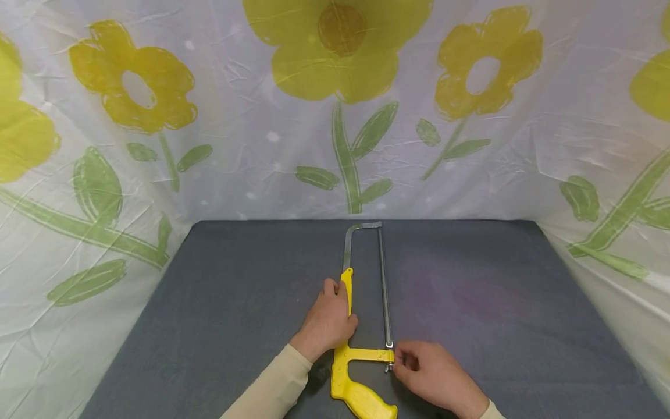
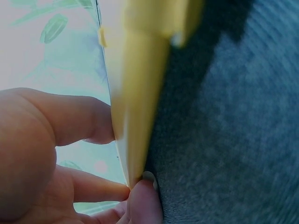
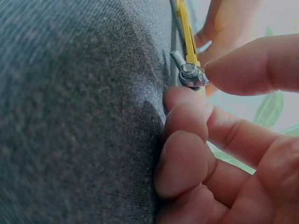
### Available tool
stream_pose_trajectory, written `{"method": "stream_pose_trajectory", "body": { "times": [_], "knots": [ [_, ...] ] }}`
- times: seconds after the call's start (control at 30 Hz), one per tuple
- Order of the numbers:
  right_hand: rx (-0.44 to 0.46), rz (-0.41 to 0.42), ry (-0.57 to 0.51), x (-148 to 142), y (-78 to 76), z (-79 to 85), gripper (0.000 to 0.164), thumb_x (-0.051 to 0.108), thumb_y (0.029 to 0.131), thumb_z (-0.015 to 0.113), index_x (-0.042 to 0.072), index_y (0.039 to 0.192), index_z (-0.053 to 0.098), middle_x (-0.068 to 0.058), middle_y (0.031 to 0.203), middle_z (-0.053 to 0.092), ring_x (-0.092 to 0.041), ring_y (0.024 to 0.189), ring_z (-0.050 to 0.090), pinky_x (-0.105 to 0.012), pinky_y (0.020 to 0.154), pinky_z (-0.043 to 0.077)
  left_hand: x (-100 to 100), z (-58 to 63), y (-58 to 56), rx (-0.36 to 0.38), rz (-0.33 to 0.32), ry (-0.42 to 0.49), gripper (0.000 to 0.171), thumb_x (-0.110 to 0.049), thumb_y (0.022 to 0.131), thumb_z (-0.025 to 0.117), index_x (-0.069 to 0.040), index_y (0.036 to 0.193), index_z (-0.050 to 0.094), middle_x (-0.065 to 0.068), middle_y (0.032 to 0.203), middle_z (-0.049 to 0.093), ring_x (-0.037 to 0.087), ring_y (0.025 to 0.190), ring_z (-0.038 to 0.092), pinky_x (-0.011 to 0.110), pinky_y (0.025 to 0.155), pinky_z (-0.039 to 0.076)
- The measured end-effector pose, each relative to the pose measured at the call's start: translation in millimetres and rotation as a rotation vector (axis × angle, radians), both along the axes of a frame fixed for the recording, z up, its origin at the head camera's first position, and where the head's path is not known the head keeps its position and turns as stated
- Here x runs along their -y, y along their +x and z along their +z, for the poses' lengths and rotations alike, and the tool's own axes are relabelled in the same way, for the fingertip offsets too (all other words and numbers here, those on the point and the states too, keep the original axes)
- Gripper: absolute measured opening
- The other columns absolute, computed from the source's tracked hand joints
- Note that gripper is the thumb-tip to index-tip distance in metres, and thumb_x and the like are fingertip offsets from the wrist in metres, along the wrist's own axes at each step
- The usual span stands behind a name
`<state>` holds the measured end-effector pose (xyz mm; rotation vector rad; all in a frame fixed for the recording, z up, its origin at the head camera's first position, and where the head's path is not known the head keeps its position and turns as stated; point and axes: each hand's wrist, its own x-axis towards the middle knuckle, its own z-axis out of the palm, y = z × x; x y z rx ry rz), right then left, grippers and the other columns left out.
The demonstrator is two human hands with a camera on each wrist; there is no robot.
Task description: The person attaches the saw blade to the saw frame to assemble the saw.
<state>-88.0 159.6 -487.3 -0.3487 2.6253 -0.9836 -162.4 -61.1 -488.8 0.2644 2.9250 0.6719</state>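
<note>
A hacksaw [image 1: 364, 354] with a yellow handle and a steel bow lies on the dark cloth, its blade [image 1: 384, 285] along the right side. My left hand [image 1: 328, 320] grips the yellow part of its frame; in the left wrist view, fingers and thumb hold the frame's edges. At the near end of the blade, a small metal wing nut [image 3: 190, 74] sticks out below the yellow crossbar. My right hand [image 1: 431, 372] is at this wing nut, thumb tip against one wing and curled fingertips just beneath it.
Dark grey cloth [image 1: 251, 279] covers the table. Behind it and along both sides hangs a white sheet [image 1: 235, 145] printed with yellow flowers. The hacksaw's bow reaches nearly to the table's back edge.
</note>
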Motion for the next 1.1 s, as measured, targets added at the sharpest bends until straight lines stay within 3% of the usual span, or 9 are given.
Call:
{"method": "stream_pose_trajectory", "body": {
  "times": [0.83,1.1],
  "knots": [
    [-0.054,-0.032,0.021,-0.1,0.4,-2.6,0.020,0.017,0.084,0.070,0.029,0.075,0.057,0.014,0.057,0.046,-0.002,0.049,0.040,-0.022,0.047,0.031,-0.9,2.8,0.3,-0.002,-0.009,0.011,0.078,-0.022,0.092,0.070,0.005,0.155,0.032,0.016,0.132,0.041,0.018,0.082,0.048,0.028,0.064,0.047],
    [-0.109,-0.032,0.030,1.1,1.4,-2.7,0.023,0.016,0.082,0.071,0.030,0.071,0.055,0.015,0.055,0.043,0.000,0.049,0.038,-0.021,0.048,0.030,-0.5,2.1,0.4,0.001,-0.009,0.013,0.078,-0.023,0.092,0.070,0.005,0.155,0.032,0.015,0.132,0.041,0.017,0.081,0.048,0.027,0.063,0.047]
  ]
}}
